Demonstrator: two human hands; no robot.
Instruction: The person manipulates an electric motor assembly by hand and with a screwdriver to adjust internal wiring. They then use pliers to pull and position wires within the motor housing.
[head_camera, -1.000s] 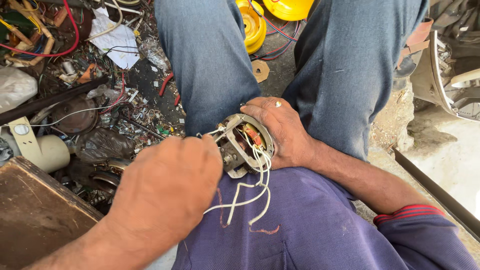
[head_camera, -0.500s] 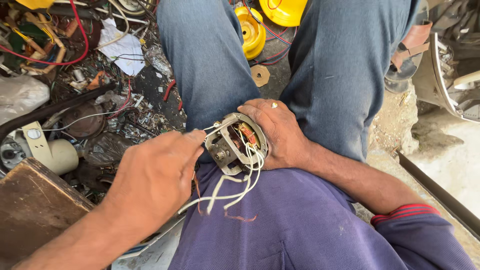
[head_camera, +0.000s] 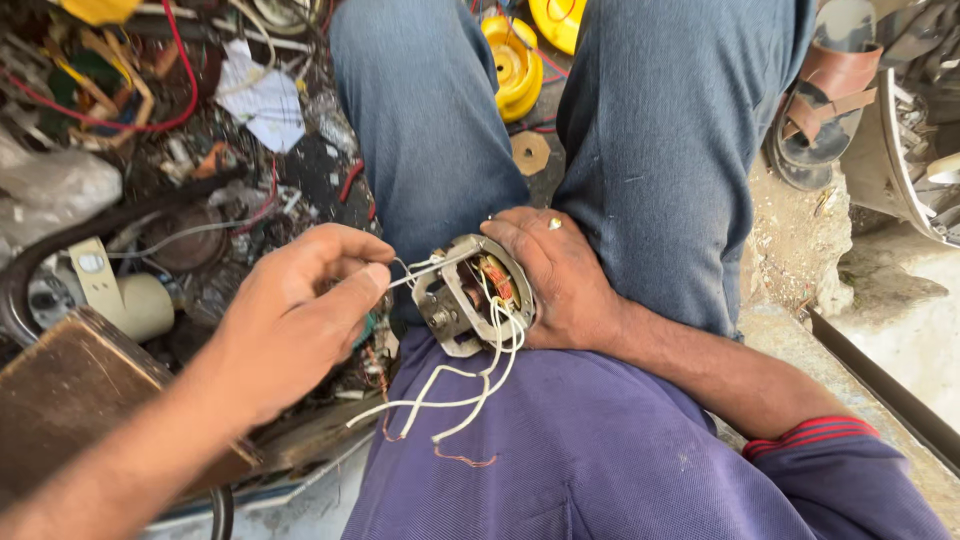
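A small electric motor (head_camera: 465, 298) with a metal frame and copper windings rests on my lap against my blue jeans. My right hand (head_camera: 560, 272) grips it from the right side. Several white wires (head_camera: 450, 385) hang from the motor down over my purple shirt. My left hand (head_camera: 300, 315) is to the left of the motor, its thumb and fingers pinching one white wire (head_camera: 415, 274) and holding it taut away from the frame.
On the left the ground is piled with scrap: red cables (head_camera: 150, 110), a paper scrap (head_camera: 258, 95), a cream cylinder part (head_camera: 135, 305) and a brown wooden block (head_camera: 70, 400). Yellow plastic parts (head_camera: 512, 60) lie between my legs. A sandal (head_camera: 825, 100) sits at right.
My left hand has drawn back to the left, off the motor, pulling a white wire with it. The motor now shows fully. My right hand keeps its grip.
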